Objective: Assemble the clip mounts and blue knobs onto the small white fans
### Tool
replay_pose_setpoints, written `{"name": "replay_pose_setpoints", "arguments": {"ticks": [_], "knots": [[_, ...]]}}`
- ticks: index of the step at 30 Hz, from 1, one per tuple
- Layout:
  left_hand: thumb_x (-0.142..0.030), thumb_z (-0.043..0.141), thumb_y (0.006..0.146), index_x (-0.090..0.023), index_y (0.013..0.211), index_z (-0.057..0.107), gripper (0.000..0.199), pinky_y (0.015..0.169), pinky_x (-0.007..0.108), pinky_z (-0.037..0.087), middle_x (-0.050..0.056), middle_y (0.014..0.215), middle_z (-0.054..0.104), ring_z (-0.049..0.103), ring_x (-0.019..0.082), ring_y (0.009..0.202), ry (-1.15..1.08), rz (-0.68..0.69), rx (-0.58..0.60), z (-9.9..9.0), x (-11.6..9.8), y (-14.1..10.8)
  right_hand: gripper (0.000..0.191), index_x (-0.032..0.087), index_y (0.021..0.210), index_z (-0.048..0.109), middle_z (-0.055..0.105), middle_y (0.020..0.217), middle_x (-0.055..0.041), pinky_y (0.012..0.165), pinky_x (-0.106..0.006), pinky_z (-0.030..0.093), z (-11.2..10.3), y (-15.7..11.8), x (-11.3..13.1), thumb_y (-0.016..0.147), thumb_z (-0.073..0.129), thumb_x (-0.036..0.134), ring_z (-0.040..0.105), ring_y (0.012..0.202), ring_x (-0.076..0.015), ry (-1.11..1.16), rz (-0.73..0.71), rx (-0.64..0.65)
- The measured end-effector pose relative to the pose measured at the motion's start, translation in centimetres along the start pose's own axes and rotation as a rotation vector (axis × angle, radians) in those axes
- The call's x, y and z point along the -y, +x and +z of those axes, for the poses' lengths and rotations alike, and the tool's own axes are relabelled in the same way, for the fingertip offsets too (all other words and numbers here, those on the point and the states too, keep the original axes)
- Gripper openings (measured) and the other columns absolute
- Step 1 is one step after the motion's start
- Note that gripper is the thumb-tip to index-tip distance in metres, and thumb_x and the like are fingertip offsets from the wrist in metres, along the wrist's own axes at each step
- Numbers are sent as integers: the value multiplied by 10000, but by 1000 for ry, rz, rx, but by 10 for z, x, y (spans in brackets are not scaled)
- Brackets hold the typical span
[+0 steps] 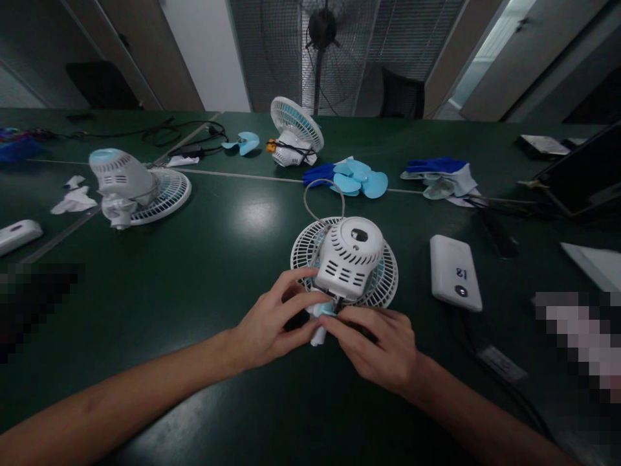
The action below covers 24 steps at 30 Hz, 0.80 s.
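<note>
A small white fan (352,249) lies grille-down on the dark green table in front of me, its vented motor housing facing up. At the near end of the housing is a white neck with a light blue knob (326,309). My left hand (281,314) grips this neck from the left, thumb and fingers closed around it. From the right, my right hand (381,340) pinches at the light blue knob. Fingers partly cover the joint between neck and housing. A thin grey cable (306,200) loops up behind the fan.
Another white fan (129,184) lies at the left and a third (295,133) stands farther back. Light blue fan blades (361,178) rest by blue gloves (317,173). A white power bank (455,272) lies right, near more gloves (441,176) and a dark screen (585,171).
</note>
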<state>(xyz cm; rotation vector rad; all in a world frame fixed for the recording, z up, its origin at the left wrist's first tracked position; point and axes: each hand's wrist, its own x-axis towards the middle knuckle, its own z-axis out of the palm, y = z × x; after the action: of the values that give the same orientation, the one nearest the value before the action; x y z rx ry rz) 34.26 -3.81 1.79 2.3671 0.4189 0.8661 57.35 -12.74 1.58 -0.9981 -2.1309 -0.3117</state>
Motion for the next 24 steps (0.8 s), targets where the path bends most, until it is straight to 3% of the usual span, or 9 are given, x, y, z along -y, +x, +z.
{"name": "replay_pose_setpoints", "arguments": {"ticks": [6, 15, 24], "knots": [[-176, 629, 1002, -224, 1381, 570, 387, 902, 400, 608, 131, 1508, 400, 632, 188, 1032, -23, -5, 16, -1, 1, -1, 382, 199, 1307, 695, 730, 1105, -71, 713, -259, 594, -8, 1, -10, 956, 658, 53, 716, 834, -126, -41, -57, 40], [-162, 599, 1010, -223, 1396, 572, 392, 868, 400, 600, 134, 1502, 406, 614, 182, 995, -24, -4, 2, -1, 1, 0, 430, 265, 1342, 675, 707, 1142, -58, 722, -258, 605, -5, -2, -7, 958, 694, 74, 722, 886, -125, -118, 3, 59], [-183, 550, 1035, -233, 1445, 538, 414, 939, 430, 585, 141, 1532, 349, 586, 217, 1102, -30, -16, 62, -3, 1, 0, 275, 215, 1260, 688, 730, 1055, -39, 708, -240, 551, -4, 4, -3, 995, 678, 144, 726, 850, -113, -117, 49, 35]]}}
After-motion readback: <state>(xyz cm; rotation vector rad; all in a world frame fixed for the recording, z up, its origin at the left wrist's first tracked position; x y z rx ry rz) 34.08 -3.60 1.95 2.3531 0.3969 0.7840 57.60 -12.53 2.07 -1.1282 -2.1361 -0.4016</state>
